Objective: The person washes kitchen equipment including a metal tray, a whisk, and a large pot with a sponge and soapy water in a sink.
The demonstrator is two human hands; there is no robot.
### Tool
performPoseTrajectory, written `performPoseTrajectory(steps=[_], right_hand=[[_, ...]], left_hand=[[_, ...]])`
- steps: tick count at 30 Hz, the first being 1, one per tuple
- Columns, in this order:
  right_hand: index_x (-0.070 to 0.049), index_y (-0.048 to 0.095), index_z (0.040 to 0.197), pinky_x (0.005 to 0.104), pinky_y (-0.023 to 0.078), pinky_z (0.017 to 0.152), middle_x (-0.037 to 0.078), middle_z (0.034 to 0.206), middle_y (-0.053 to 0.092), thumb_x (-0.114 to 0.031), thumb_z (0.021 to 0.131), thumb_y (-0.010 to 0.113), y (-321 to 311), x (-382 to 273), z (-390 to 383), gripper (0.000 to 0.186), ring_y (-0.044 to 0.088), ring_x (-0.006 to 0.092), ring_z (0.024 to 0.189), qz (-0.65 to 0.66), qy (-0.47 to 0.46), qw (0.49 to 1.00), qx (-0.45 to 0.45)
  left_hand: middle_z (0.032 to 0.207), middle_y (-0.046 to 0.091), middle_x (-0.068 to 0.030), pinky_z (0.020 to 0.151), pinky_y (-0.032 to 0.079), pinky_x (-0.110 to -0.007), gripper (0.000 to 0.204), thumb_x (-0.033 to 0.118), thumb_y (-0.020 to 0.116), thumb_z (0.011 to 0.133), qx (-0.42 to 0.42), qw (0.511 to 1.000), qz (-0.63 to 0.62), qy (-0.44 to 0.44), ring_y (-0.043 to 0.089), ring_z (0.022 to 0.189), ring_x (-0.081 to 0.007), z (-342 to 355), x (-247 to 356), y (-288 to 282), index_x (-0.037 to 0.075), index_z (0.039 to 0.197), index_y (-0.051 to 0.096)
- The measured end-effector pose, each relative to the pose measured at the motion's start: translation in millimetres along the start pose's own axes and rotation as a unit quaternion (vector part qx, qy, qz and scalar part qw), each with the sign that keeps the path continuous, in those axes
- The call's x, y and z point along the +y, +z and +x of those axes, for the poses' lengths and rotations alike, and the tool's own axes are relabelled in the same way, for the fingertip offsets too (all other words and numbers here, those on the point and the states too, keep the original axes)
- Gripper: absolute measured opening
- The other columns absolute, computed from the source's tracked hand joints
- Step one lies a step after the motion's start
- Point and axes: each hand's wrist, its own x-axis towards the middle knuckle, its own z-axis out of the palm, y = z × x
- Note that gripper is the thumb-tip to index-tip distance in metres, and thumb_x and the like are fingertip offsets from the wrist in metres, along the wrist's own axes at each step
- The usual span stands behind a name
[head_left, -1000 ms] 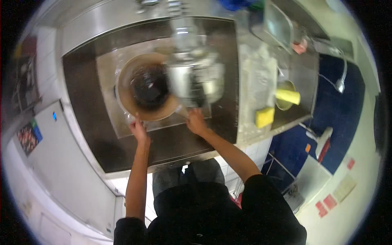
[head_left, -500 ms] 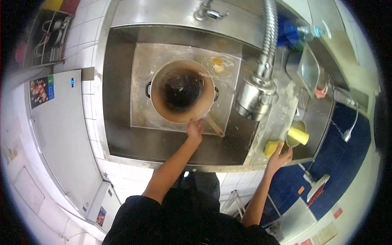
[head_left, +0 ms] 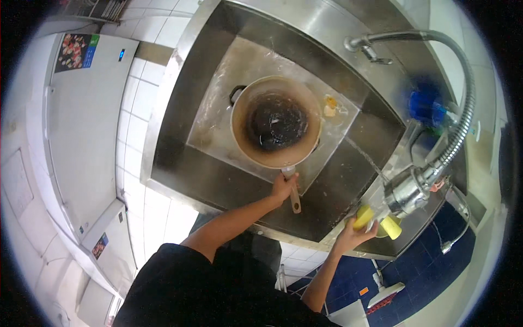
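Observation:
A round pan (head_left: 308, 109) with a scorched dark middle, wet inside, sits in the steel sink. Its light handle (head_left: 295, 203) points toward me, and my left hand (head_left: 284, 186) is closed round it near the rim. A black loop handle (head_left: 236, 92) shows at the pan's far left; whether it belongs to this pan or a pot beneath, I cannot tell. On the right ledge, my right hand (head_left: 353, 237) has its thumb and fingers around a yellow sponge (head_left: 363, 217). Just right of those fingers lies a yellow cylinder (head_left: 390, 228) in a small round bowl.
A flexible metal hose tap (head_left: 408, 191) hangs over the right ledge, close to my right hand. Orange food scraps (head_left: 330, 106) lie on the sink floor (head_left: 218, 122). At the back right stands a blue bottle (head_left: 427, 106). A white cabinet (head_left: 90, 125) is on the left.
My view has turned, so the sink looks rotated. My left hand has gone from the pan's rim to its handle. My right hand has moved onto the sponge and closed on it.

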Motion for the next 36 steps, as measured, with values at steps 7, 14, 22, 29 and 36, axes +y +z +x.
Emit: performPoseTrajectory(steps=[7,14,22,29,36], right_hand=[[-0.005,0.06,0.121,0.046,0.037,0.107,0.02,0.127,0.052,-0.013,0.08,0.07,166,-96,-31,0.042,0.048,0.0362,0.124,0.064,-0.199,0.844,-0.494],[-0.01,0.071,0.107,0.0603,0.02,0.111,0.013,0.125,0.052,-0.031,0.085,0.064,244,-91,-16,0.031,0.046,0.0349,0.121,-0.216,-0.459,0.644,-0.574],[-0.023,0.075,0.104,0.0693,0.008,0.111,0.011,0.143,0.043,-0.032,0.087,0.061,252,-55,15,0.024,0.031,0.0391,0.137,-0.357,-0.482,0.662,-0.449],[-0.027,0.073,0.112,0.0703,0.006,0.109,0.015,0.149,0.033,-0.041,0.097,0.05,259,-42,57,0.031,0.022,0.0433,0.139,-0.261,-0.479,0.731,-0.411],[-0.033,0.071,0.117,0.0704,0.004,0.109,0.015,0.157,0.023,-0.045,0.098,0.048,224,-31,20,0.033,0.013,0.0495,0.14,-0.252,-0.382,0.751,-0.476]], left_hand=[[0.081,0.063,-0.0086,0.052,0.053,-0.036,0.026,0.021,0.063,0.094,0.124,0.992,0.015,0.028,0.062,0.06,-0.0181,-55,49,-9,0.0,0.106,0.053],[0.073,0.061,-0.0091,0.043,0.045,-0.035,0.026,0.01,0.062,0.088,0.23,0.96,0.112,0.111,0.057,0.051,-0.0181,-10,14,-29,-0.002,0.111,0.055],[0.062,0.057,-0.0079,0.038,0.04,-0.035,0.022,0.005,0.058,0.081,0.183,0.983,0.005,0.019,0.053,0.043,-0.0175,-18,42,-40,-0.004,0.102,0.059],[0.064,0.049,-0.0017,0.041,0.035,-0.031,0.013,0.005,0.058,0.087,0.074,0.993,-0.082,-0.047,0.042,0.046,-0.0112,-29,55,-35,0.001,0.099,0.061],[0.063,0.044,0.0021,0.042,0.035,-0.028,0.031,0.005,0.054,0.089,0.07,0.985,-0.114,-0.112,0.039,0.046,-0.0094,-39,59,-36,0.004,0.118,0.062]])
